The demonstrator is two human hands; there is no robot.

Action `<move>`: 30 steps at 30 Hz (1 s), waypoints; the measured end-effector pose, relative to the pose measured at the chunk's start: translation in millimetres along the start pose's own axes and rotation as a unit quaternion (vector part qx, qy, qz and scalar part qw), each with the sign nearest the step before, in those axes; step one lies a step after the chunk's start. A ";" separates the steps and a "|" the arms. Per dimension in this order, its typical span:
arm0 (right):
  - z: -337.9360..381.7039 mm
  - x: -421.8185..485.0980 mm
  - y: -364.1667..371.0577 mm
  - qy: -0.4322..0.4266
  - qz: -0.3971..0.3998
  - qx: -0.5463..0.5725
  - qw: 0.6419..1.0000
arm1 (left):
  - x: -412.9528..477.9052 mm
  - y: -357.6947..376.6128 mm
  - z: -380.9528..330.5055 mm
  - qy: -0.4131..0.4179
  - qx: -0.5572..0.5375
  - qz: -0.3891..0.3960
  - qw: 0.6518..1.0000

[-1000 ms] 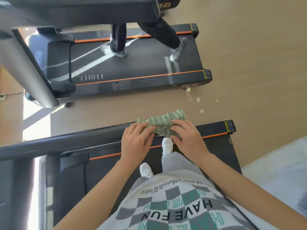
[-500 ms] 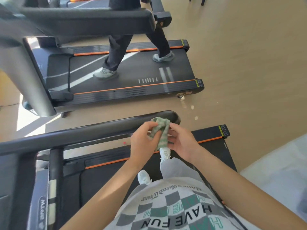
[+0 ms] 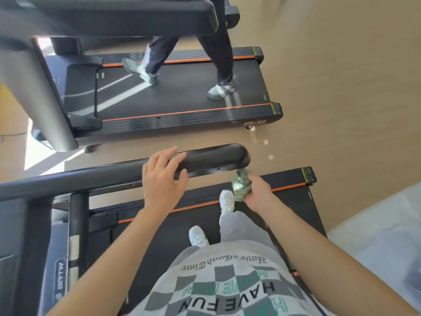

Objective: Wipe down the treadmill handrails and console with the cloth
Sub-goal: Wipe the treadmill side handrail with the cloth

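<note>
Green cloth [image 3: 241, 184] sits bunched in the curled fingers of my right hand [image 3: 258, 193], just below the end of the handrail [image 3: 211, 157], while my left hand [image 3: 163, 179] spreads loose fingers over that rail.

**Camera position: one head-worn view**

One wide-angle camera is sitting on the person's head, facing forward and tilting steeply down. It is catching the wearer's own shirt [image 3: 227, 288] along the bottom edge, with both forearms running up from there. The left hand [image 3: 163, 179] and right hand [image 3: 257, 192] are showing near mid-frame, close to the lens. Beneath them the belt [image 3: 173, 236] of the wearer's treadmill is lying in view, its handrail [image 3: 205, 159] crossing the frame. Farther off, toward the top, a second treadmill [image 3: 182, 99] is standing on the floor [image 3: 341, 87].
</note>
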State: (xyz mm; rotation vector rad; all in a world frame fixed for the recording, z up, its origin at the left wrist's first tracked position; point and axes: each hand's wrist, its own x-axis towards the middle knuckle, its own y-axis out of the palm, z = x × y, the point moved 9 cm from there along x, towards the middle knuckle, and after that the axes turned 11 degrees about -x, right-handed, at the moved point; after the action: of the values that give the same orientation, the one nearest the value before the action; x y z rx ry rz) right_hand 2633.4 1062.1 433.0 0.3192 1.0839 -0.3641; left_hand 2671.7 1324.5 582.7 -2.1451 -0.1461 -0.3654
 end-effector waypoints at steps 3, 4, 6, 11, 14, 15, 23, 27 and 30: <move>5.0 -0.6 20.6 0.019 0.060 0.132 0.989 | -0.3 3.9 29.2 -0.034 0.051 0.037 0.997; 5.1 -2.9 25.0 0.027 0.074 0.162 0.984 | -2.9 6.0 35.7 -0.039 0.050 0.043 0.997; 3.0 -2.0 30.3 0.040 0.104 0.204 0.973 | -8.7 9.0 40.5 -0.031 0.045 0.041 0.998; 6.6 6.1 31.8 0.043 0.146 0.263 0.953 | -11.1 9.2 40.8 -0.026 0.042 0.045 0.998; 10.5 10.8 33.7 0.036 0.155 0.266 0.951 | -11.3 7.8 39.2 -0.014 0.045 0.049 0.998; 10.1 13.0 32.6 0.035 0.152 0.263 0.952 | -11.6 7.7 38.6 -0.013 0.044 0.049 0.998; -3.0 0.8 29.1 0.024 0.155 0.213 0.964 | -12.8 8.6 40.8 -0.007 0.038 0.040 0.998; -22.1 -2.5 51.4 0.046 0.184 0.179 0.965 | -13.1 9.0 41.4 -0.009 0.037 0.051 0.998; -44.1 -6.9 68.9 0.081 0.182 0.122 0.972 | -13.6 9.3 43.5 -0.009 0.041 0.066 0.997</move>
State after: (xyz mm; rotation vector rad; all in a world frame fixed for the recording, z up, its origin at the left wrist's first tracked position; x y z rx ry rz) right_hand 2625.6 1143.5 425.2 0.7671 1.1144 -0.1427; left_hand 2669.9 1355.5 548.1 -2.0652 -0.0280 -0.2579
